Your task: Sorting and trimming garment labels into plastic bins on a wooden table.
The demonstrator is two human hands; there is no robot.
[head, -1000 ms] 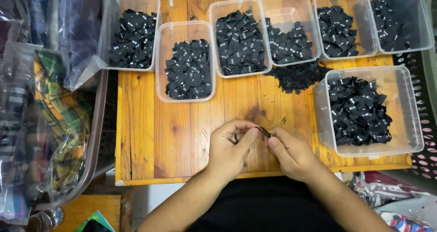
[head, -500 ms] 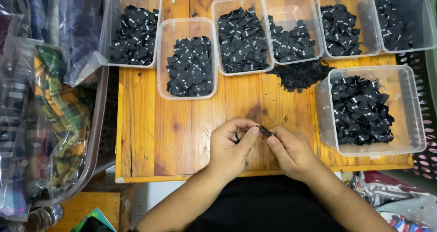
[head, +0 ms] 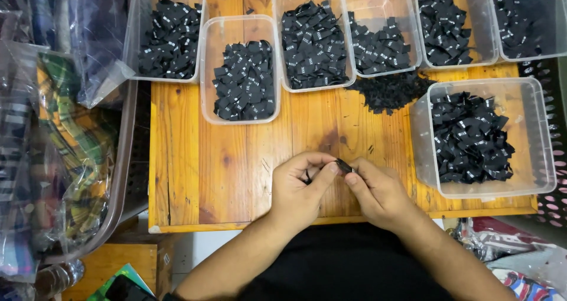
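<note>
Under both hands lies a wooden table (head: 236, 171). Beyond the fingers stand clear tubs (head: 241, 71) of black labels, a loose label heap (head: 390, 91) past them; one tub (head: 531, 141) sits right of the right hand (head: 378, 192). Left hand (head: 301, 186) and right hand meet, fingertips pinched shut on one small black label (head: 344, 166) between them.

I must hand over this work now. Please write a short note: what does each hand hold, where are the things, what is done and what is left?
Left hand and right hand together pinch one small black label above the wooden table.
Done: the clear tubs hold sorted black labels.
Left: a loose heap of labels lies on the table between the tubs.
</note>
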